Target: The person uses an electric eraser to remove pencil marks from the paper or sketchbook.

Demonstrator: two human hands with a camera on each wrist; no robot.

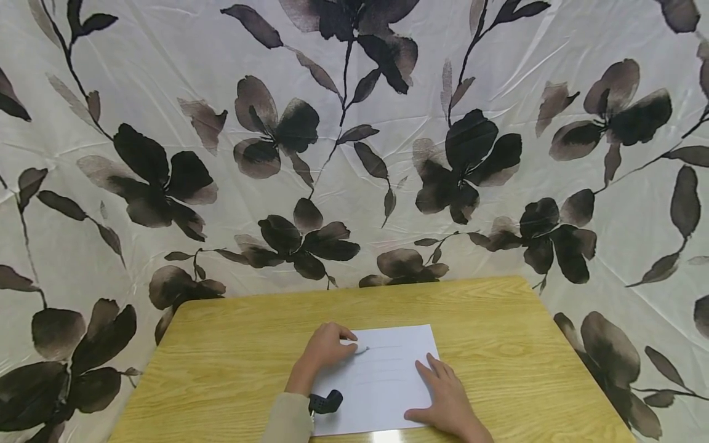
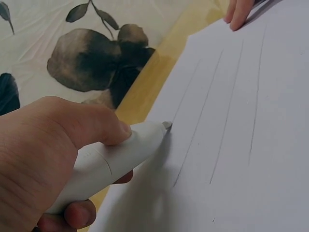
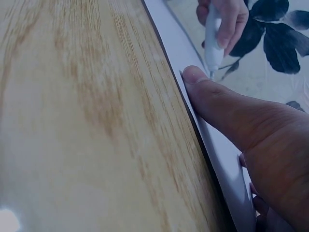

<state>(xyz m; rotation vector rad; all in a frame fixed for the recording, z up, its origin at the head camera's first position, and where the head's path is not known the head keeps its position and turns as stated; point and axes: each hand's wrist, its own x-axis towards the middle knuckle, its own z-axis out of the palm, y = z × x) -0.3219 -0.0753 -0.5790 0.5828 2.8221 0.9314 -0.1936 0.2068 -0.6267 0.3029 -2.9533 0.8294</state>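
Over the paper (image 1: 376, 403), gripping a pen (image 2: 137, 147) in the left hand (image 1: 327, 344). On the paper's right edge, resting the spread right hand (image 1: 447, 397).

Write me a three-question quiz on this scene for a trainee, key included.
1. Which hand holds the white pen-like tool?
2. True or false: the paper has no lines on it.
3. The right hand touches which of these?
a) the floral cloth
b) the paper
c) the white pen-like tool

Key:
1. The left hand.
2. False; four faint lines show on it.
3. b
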